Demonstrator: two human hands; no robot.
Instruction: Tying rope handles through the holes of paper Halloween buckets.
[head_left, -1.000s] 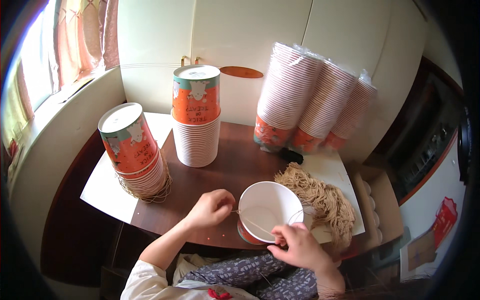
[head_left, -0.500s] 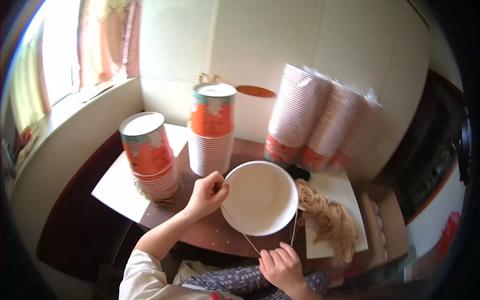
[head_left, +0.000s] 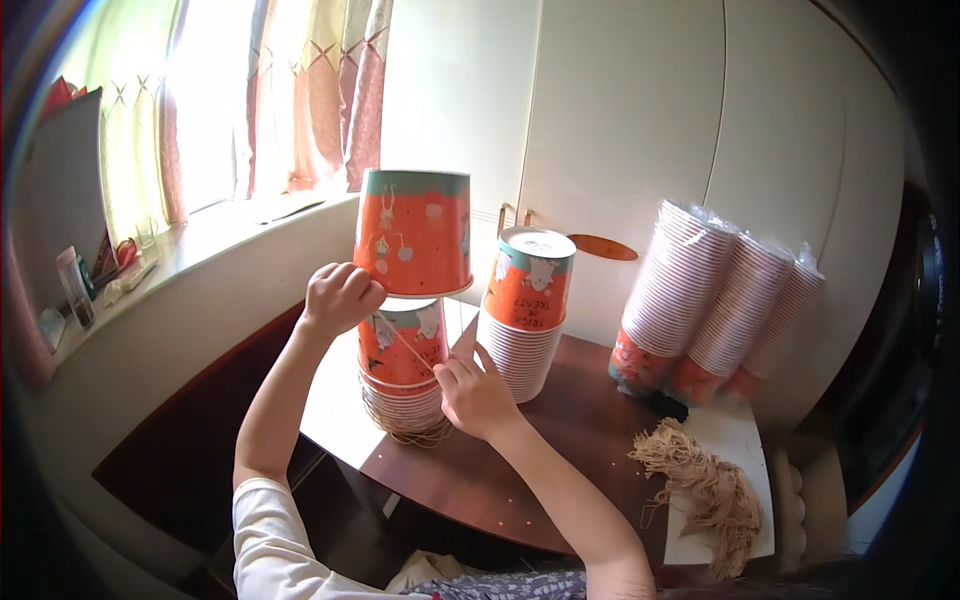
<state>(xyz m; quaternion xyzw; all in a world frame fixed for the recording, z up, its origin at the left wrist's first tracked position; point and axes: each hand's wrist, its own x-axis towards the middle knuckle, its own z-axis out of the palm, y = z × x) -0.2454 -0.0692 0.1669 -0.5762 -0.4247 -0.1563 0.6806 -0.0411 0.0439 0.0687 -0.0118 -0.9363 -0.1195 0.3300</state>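
Bucket point(head_left: 413, 232), orange, green-banded at top, pale printed figures; held inverted over stack of matching buckets point(head_left: 400, 368), contact unclear. Left hand point(head_left: 343, 298) curled on cord point(head_left: 408, 343); right hand point(head_left: 478, 390) pinching it.

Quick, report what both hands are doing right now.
Left hand: closed on the string, beside the upside-down bucket.
Right hand: closed, fingertips pinching the same string.

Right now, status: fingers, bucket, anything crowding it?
Left fingers curled at inverted bucket, hold unclear. Right fingers pinching string, stretched straight. Left cup stack close beneath bucket, contact unclear.
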